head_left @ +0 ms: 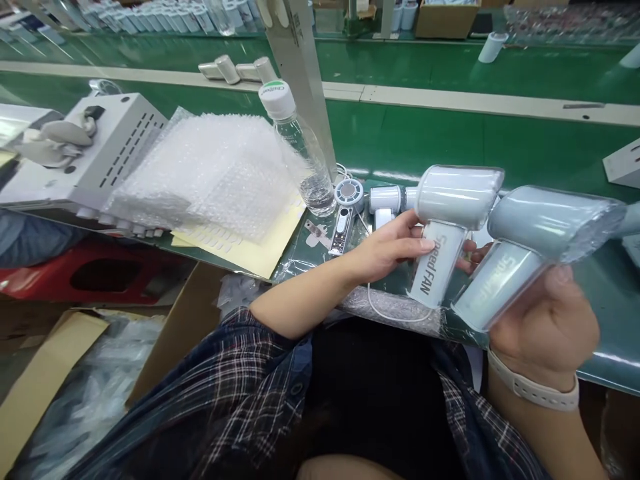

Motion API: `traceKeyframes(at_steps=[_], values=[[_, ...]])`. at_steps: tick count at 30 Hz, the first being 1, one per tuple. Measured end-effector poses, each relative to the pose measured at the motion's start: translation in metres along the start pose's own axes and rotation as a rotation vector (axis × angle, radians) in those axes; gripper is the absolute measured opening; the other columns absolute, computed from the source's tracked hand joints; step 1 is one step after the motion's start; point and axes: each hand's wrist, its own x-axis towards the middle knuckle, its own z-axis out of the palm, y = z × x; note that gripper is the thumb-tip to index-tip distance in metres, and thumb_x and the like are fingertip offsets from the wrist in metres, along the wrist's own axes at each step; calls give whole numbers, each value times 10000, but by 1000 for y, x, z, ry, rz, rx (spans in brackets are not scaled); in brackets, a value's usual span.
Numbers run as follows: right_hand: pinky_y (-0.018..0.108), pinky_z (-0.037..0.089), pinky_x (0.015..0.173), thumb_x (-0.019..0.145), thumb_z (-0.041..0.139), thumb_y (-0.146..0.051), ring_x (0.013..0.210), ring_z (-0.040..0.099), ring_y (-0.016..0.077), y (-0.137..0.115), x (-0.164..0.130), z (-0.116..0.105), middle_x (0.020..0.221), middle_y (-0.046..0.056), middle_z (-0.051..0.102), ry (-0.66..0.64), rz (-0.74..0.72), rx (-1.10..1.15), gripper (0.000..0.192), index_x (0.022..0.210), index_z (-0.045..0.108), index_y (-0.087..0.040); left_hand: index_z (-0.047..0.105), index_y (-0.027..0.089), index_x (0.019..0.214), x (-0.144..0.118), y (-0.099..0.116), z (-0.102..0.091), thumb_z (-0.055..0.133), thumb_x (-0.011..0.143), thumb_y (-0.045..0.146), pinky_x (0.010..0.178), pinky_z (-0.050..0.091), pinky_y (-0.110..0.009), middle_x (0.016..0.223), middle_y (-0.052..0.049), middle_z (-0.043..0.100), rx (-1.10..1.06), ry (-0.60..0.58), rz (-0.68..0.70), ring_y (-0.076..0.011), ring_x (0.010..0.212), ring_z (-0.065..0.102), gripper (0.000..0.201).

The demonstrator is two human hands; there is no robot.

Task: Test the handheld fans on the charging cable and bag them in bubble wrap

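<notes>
left hand (387, 250) fingers pinch bagged SpeedFAN fan (445, 230) handle, upright on tabletop (425, 137) | right hand (543, 320) wraps second bagged fan (530, 250), just right of first, handle slanting down-left | water bottle (300, 150) left of first

My bench is a green-matted table (410, 137) with a pale strip (450, 100) along it. Second green bench beyond. Cardboard box (445, 19) at far edge. Red stool (100, 270) below, left.
</notes>
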Motion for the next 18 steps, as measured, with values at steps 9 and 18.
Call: traceKeyframes(at_steps=[9,18], values=[[351,643,653,888,684,-321,773,753,242,7,1,-1,879,69,780,282,41,-181,183,979,823,-244,523,209,1078,2,-1,-7,974,718,487,841,555,-302,906,-13,750,82,12,31,-143,847,735,640],[511,645,935,679,923,-297,1039,747,322,1,-12,-18,1126,91,783,48,-267,-483,443,1095,777,-253,704,160,1147,-1,9,-11,909,754,445,992,580,-408,1133,-110,770,565,-5,194,-281,1100,739,527]])
